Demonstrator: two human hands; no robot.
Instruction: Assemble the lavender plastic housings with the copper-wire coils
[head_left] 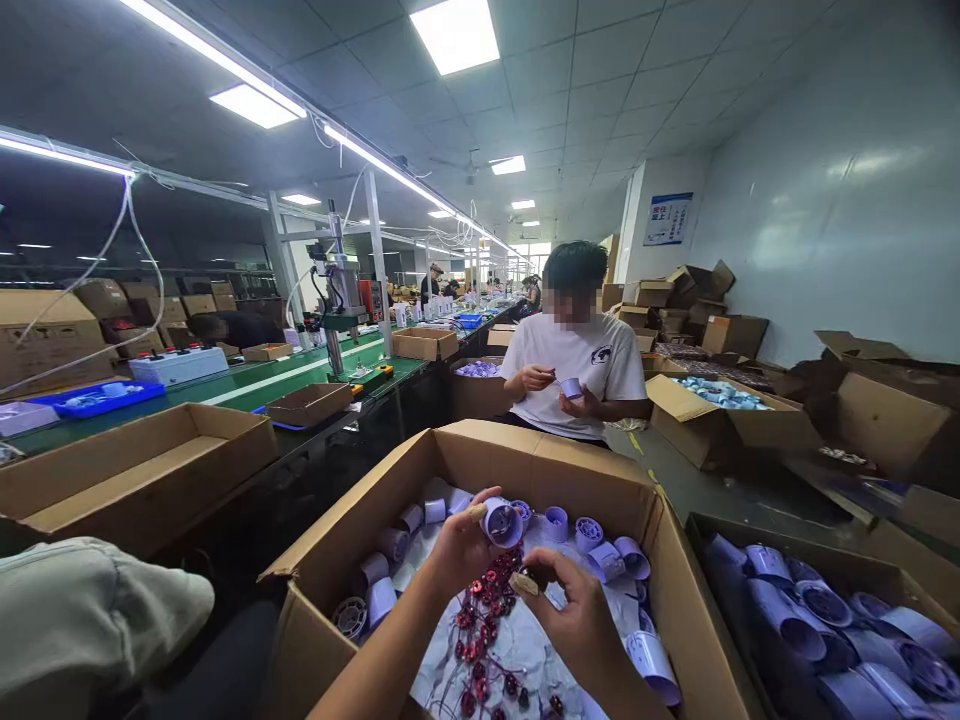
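Over an open cardboard box, the left hand holds a small lilac plastic spool, its fingers pinching the spool with the round end facing up and toward the camera. Just beside it, the right hand has thumb and forefinger pressed together on a small dark red piece; the piece is too small to make out further. Both hands hover above the box's middle, where a tangle of red copper coils lies on a pale sheet. More lilac spools lie scattered around the coils, some upright, some on their sides. To the right, a second box holds a heap of the same lilac spools. Across from the box sits another person in a white T-shirt, who holds a lilac spool between both hands. On the left runs a long green surface carrying shallow empty cartons and a blue tray, with a small press machine standing on it farther back.
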